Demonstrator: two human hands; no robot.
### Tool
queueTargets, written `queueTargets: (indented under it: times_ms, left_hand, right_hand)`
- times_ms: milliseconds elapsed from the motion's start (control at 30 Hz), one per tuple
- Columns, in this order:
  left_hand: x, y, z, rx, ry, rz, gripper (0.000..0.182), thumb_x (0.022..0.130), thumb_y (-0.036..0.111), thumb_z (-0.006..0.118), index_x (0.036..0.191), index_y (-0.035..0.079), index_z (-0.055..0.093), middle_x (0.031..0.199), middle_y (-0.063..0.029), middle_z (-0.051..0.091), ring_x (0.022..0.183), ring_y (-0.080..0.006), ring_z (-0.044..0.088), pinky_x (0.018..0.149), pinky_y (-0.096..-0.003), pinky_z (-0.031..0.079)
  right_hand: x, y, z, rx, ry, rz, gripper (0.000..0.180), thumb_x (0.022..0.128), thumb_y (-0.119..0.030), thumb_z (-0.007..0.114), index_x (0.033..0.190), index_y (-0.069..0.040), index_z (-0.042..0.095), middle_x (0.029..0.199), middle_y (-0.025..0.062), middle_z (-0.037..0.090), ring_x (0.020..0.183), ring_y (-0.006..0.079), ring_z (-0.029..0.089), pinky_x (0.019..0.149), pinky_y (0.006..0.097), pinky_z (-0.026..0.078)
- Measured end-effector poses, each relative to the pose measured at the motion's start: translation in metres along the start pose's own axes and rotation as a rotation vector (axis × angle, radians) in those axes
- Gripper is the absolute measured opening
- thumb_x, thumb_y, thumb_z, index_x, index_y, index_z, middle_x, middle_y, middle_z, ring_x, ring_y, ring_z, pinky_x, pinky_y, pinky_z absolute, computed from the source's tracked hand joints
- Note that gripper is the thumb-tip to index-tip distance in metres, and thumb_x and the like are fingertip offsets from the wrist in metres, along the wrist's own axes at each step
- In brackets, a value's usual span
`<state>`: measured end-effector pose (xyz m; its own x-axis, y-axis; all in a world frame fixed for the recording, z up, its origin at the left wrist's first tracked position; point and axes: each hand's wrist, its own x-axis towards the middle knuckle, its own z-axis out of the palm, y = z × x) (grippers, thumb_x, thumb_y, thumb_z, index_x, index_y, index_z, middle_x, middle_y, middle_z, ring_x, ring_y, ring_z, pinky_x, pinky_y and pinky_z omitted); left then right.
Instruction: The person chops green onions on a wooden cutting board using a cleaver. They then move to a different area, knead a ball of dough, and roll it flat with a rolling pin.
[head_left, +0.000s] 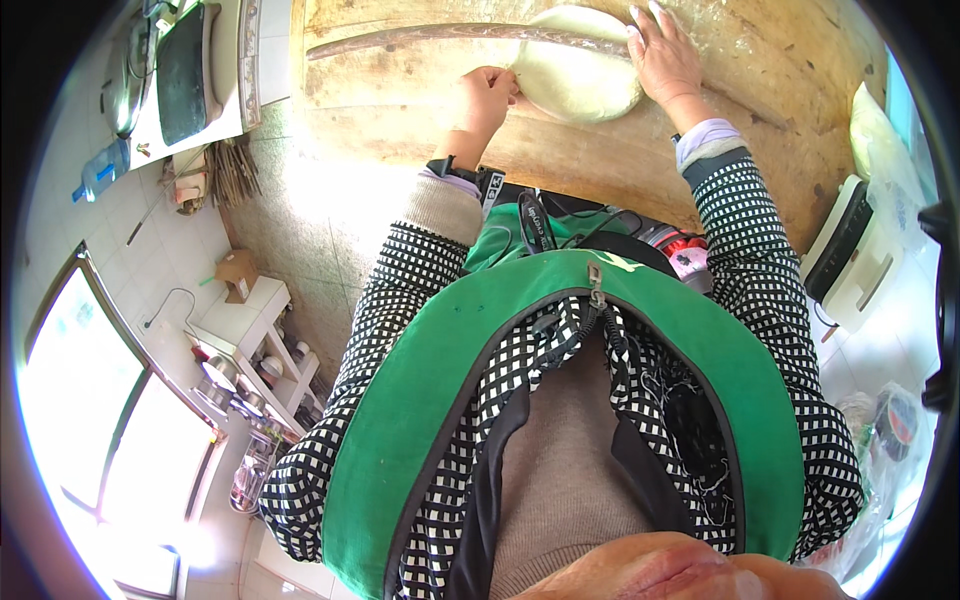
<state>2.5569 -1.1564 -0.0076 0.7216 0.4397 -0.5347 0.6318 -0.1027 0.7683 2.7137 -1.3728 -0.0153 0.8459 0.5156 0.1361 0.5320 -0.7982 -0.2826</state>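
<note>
A round sheet of pale dough lies flat on a wooden board at the top of the view. Across the dough's upper part runs a long, slightly curved wooden rolling pin, its left end out over bare wood. My left hand is at the dough's left edge, thumb and fingertips brought together there; whether they pinch the edge I cannot tell. My right hand is at the right edge, by the pin's right end, with its fingers spread. Whether the right palm rests on dough or board is unclear.
A plastic bag and a white and black appliance stand right of the board. At the left are a dark rectangular griddle or tray, a blue water bottle, a bundle of sticks and a white shelf unit with pots.
</note>
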Motion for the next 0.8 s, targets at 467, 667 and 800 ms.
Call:
queueTargets:
  times_ms: [467, 667, 800]
  left_hand:
    - [0.0, 0.005, 0.005, 0.356, 0.12, 0.41, 0.01, 0.08, 0.011, 0.066, 0.088, 0.006, 0.067, 0.081, -0.0071, 0.064, 0.071, -0.016, 0.062, 0.066, -0.0277, 0.05]
    - [0.008, 0.003, 0.009, 0.418, 0.098, 0.426, 0.007, 0.082, 0.008, 0.062, 0.086, 0.006, 0.066, 0.084, -0.0095, 0.061, 0.072, -0.0208, 0.061, 0.068, -0.0308, 0.05]
    - [0.003, -0.012, -0.005, 0.417, 0.171, 0.405, 0.004, 0.084, 0.005, 0.057, 0.084, 0.003, 0.061, 0.086, -0.0118, 0.058, 0.076, -0.0256, 0.061, 0.07, -0.034, 0.049]
  right_hand:
    - [0.003, 0.004, 0.003, -0.008, -0.018, -0.012, 0.04, 0.088, -0.03, 0.05, 0.123, -0.011, 0.055, 0.134, 0.0151, 0.047, 0.125, 0.0308, 0.042, 0.104, 0.0391, 0.034]
    - [0.003, 0.012, 0.015, -0.167, -0.133, -0.009, 0.046, 0.097, -0.04, 0.031, 0.135, -0.018, 0.043, 0.144, 0.0082, 0.036, 0.129, 0.0265, 0.039, 0.106, 0.0378, 0.033]
    - [0.001, 0.019, 0.026, -0.166, -0.108, -0.012, 0.046, 0.097, -0.041, 0.031, 0.136, -0.02, 0.042, 0.145, 0.0067, 0.034, 0.129, 0.026, 0.039, 0.106, 0.038, 0.033]
